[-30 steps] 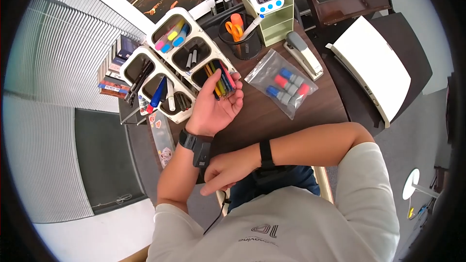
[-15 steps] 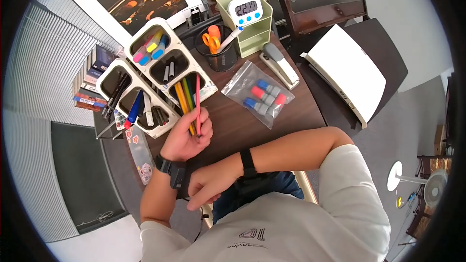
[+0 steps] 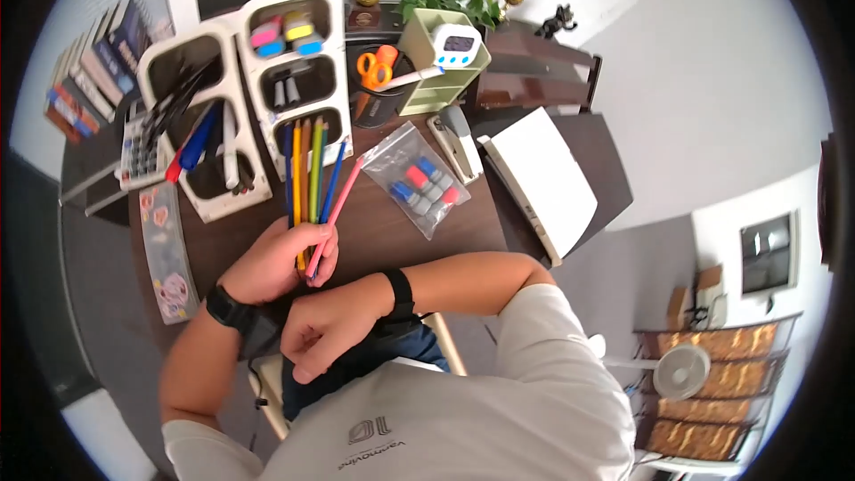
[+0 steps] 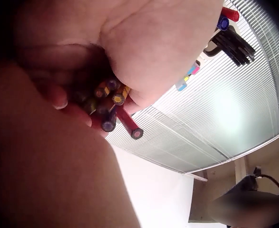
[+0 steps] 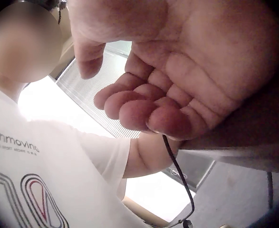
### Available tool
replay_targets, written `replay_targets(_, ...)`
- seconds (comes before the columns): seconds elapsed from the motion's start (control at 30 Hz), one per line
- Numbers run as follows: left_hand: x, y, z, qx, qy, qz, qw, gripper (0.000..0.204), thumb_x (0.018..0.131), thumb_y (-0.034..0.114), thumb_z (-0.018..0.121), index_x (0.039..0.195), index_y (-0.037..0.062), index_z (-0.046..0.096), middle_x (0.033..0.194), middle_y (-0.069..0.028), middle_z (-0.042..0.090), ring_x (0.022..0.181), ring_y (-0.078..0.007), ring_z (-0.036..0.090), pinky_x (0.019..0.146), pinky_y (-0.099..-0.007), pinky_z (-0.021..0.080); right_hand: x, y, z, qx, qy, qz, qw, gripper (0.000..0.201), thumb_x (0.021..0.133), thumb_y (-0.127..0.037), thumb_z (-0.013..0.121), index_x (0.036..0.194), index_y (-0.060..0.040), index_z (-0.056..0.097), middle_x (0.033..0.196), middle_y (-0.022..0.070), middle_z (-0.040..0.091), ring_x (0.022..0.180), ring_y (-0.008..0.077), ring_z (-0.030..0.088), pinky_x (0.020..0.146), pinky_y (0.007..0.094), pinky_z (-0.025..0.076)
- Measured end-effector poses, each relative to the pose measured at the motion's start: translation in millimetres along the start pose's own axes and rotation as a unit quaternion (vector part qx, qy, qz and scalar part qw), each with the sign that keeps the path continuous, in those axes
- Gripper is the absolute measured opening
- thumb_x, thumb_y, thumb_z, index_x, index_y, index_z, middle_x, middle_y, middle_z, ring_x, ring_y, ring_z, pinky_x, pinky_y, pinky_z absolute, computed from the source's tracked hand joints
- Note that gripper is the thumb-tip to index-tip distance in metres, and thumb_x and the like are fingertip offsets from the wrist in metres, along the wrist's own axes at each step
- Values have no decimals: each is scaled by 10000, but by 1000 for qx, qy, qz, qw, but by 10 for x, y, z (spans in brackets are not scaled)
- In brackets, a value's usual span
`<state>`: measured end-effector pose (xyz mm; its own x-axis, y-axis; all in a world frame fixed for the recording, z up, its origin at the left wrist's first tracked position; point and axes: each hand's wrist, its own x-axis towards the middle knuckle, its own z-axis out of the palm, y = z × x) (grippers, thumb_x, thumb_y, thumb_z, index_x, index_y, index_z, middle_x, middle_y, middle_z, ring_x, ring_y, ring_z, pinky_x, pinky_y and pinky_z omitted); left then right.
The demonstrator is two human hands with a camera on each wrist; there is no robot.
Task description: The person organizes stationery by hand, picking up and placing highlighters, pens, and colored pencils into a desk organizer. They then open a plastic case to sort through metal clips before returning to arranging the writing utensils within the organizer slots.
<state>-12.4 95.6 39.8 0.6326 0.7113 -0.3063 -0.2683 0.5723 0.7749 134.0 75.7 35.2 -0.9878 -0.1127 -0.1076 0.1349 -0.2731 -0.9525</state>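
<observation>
My left hand (image 3: pixel 276 263) grips a bundle of several coloured pencils (image 3: pixel 318 160) near their lower ends, tips pointing up and away from me. A pink pencil (image 3: pixel 344 200) leans out to the right of the bundle. In the left wrist view, the blunt pencil ends (image 4: pixel 118 99) poke out of the curled fingers. Behind the bundle is the front compartment of the right-hand white organizer (image 3: pixel 346 80). Close to my body, my right hand (image 3: pixel 334 322) hangs loosely curled, holding nothing; the right wrist view shows its bare palm (image 5: pixel 196 61).
Left stands another white organizer (image 3: pixel 248 138) with black pens and markers. Right of the pencils lies a zip bag (image 3: pixel 419 180) of small red, blue and grey items, near a stapler (image 3: pixel 456 144). Behind are a black mesh cup (image 3: pixel 378 107) with scissors and a green holder (image 3: pixel 426 93) with a timer.
My left hand has drawn the pencils out of the organizer's front compartment, back toward my body. The head view has swung to the right. The right hand stays loosely curled by my body.
</observation>
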Motion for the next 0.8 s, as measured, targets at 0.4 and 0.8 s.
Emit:
replay_targets(0.4, -90, 7, -11, 92, -59, 0, 994, 287, 995, 271, 603, 849, 31, 659, 656, -34, 602, 552, -112, 546, 529, -264, 423, -410, 9, 333, -327, 196, -127, 916, 148, 939, -136, 764, 898, -10, 698, 881, 93, 688, 736, 224, 656, 675, 322, 507)
replay_targets(0.8, -128, -163, 220, 388, -81, 67, 916, 229, 967, 208, 661, 1073, 6, 651, 837, -114, 717, 764, -206, 723, 688, -330, 568, -597, 156, 441, -20, 577, -154, 802, 345, 988, -133, 701, 1280, 18, 594, 1359, 132, 561, 1171, 216, 612, 1005, 351, 493)
